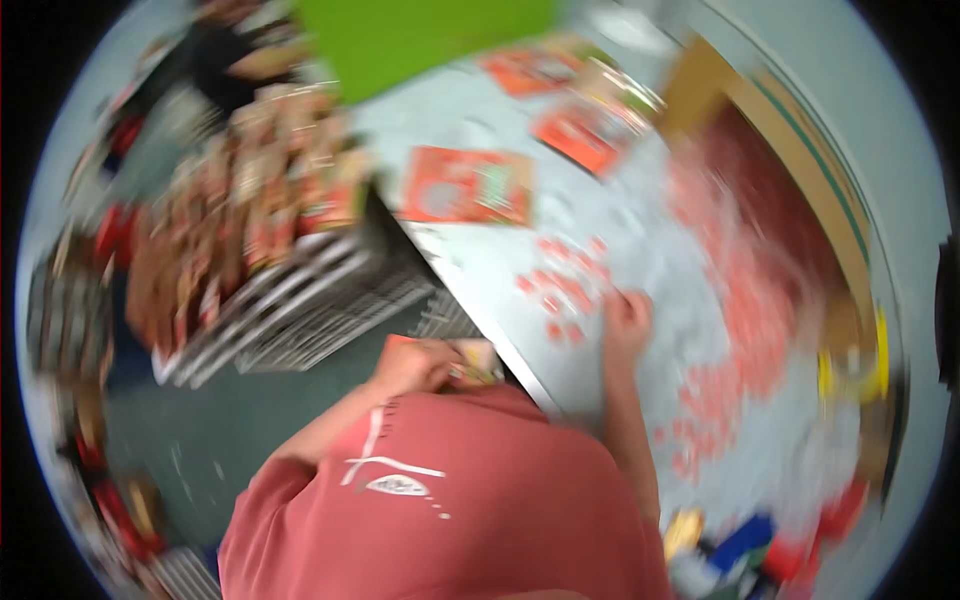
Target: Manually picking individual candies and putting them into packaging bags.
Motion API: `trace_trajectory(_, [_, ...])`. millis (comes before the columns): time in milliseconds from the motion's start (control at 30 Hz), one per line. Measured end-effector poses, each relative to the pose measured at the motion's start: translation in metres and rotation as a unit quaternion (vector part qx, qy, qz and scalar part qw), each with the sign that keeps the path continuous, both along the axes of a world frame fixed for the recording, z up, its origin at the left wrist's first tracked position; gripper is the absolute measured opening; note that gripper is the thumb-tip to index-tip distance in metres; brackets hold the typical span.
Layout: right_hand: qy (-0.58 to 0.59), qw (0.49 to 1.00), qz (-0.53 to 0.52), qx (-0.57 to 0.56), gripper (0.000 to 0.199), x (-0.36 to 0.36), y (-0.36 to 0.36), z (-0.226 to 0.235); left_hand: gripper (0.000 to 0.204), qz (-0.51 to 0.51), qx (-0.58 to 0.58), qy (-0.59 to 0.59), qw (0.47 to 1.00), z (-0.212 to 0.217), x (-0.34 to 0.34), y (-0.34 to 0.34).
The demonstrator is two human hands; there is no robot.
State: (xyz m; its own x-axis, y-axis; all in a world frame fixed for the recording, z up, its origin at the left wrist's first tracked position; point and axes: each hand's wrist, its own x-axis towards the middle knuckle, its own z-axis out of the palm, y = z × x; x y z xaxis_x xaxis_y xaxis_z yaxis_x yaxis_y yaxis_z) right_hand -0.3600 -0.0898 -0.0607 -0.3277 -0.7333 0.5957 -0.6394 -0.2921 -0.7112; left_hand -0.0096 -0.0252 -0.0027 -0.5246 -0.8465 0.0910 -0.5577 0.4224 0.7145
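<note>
Left hand [415,367] grips packet [482,359] beside counter [650,240] edge. Right hand [628,314] curled by red pieces [568,290]; blurred, cannot tell if pinching. Risk: left grip loosens, packet drops.

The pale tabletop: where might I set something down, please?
Bare: between the right hand and the long red heap, and between the small red cluster and the left table edge. Crowded: along that heap, around the far packets.
</note>
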Motion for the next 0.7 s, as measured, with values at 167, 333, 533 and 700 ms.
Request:
trace_trajectory(167, [0.069, 0.995, 0.059, 0.031, 0.011, -0.002, -0.035, 0.018, 0.021, 0.062, 0.021, -0.005, 0.998, -0.008, 0.005, 0.012])
trace_trajectory(333, [0.065, 0.989, 0.129, 0.035, 0.014, 0.003, -0.061, -0.011, 0.018, 0.081, 0.017, -0.05, 0.995, -0.011, 0.015, 0.011])
trace_trajectory(533, [0.269, 0.956, 0.107, 0.053, 0.031, -0.004, -0.069, -0.005, 0.014, 0.083, 0.037, -0.037, 0.995, -0.02, 0.024, 0.001])
trace_trajectory(700, [0.279, 0.939, 0.164, 0.113, 0.039, -0.011, -0.058, 0.001, 0.017, 0.064, 0.069, -0.053, 0.994, -0.019, 0.016, -0.005])
